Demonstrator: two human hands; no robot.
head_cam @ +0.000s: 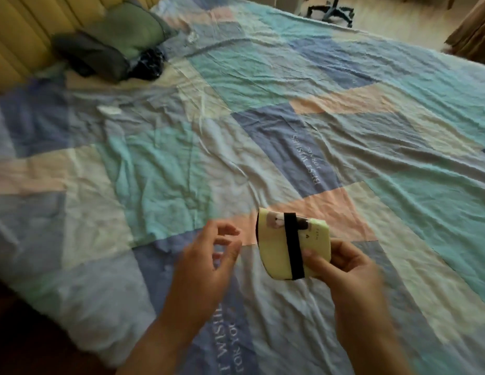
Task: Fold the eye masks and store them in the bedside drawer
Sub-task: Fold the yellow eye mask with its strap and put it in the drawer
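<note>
A pale yellow-green eye mask (pixel 276 253) is folded in half, with its black elastic strap wrapped around it. My right hand (pixel 344 269) holds it by the right edge, thumb on top, a little above the quilt. My left hand (pixel 208 255) hovers just left of the mask with its fingers curled apart and nothing in them. No drawer is in view.
A patchwork quilt (pixel 160 163) in blue, teal, peach and cream covers the bed. At the head lie a green pillow (pixel 130 28), a dark grey pillow (pixel 92 55) and a dark crumpled item (pixel 149 63). An office chair base (pixel 332 10) stands on the floor beyond.
</note>
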